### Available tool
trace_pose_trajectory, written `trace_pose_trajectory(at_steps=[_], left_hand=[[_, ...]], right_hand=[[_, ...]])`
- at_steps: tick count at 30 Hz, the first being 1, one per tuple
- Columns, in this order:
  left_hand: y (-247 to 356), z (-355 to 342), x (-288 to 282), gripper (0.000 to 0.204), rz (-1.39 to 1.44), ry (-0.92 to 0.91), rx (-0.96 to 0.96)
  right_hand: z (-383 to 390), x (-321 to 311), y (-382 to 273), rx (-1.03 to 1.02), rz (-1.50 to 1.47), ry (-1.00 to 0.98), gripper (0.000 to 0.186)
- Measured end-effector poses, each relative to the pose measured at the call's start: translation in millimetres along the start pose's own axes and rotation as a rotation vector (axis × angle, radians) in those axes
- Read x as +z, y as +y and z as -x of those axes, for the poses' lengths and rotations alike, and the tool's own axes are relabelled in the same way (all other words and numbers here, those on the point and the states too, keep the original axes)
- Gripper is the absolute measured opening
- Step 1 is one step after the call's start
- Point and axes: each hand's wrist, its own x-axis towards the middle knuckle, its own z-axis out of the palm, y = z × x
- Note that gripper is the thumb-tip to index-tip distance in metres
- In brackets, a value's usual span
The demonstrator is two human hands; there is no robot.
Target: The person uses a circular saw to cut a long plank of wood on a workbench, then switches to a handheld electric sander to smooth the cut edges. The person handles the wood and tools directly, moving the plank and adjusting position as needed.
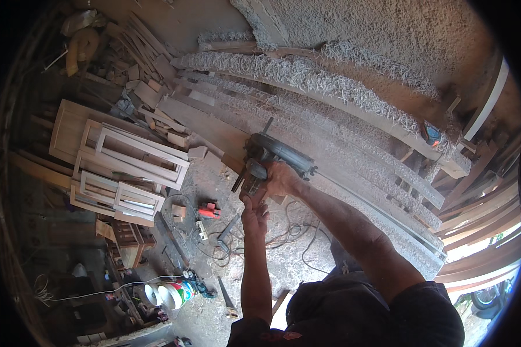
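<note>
Your right hand is wrapped firmly over a dark handheld power planer; your left hand curls against its near side, though its exact grip is unclear. The planer is over a long wooden plank, near a thick beam heaped with pale, curled shavings.

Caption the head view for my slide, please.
Left hand and right hand on a dark power tool, between shaving-strewn timber and wooden frames.
</note>
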Motion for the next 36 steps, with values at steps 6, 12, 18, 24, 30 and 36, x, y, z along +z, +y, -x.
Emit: trace_pose_trajectory(at_steps=[6, 12, 18, 24, 30, 36], left_hand=[[25.7, -25.8, -3.5, 0.075, 0.034, -0.082, 0.039], [43.0, -50.8, -3.6, 0.077, 0.045, 0.123, 0.046], [67.3, -79.8, -14.6, 0.079, 0.046, 0.105, 0.032], [87.3, -105.2, -24.5, 0.076, 0.059, 0.124, 0.024], [104.6, -128.4, -31.9, 0.073, 0.074, 0.055, 0.054], [124.5, -136.7, -26.4, 0.071, 0.013, 0.070, 0.064]], right_hand=[[-38.1, 14.7, -2.7, -0.020, -0.045, 0.032, 0.063], [-61.6, 8.8, -19.3, 0.020, -0.070, -0.013, 0.063], [-95.6, 16.7, -29.1, 0.046, -0.091, -0.038, 0.069], [-125.6, 19.0, -38.2, 0.093, -0.145, -0.104, 0.086], [-143.2, 18.8, -48.0, 0.047, -0.217, -0.070, 0.089], [-169.1, 27.3, -50.8, 0.089, -0.191, -0.115, 0.097]])
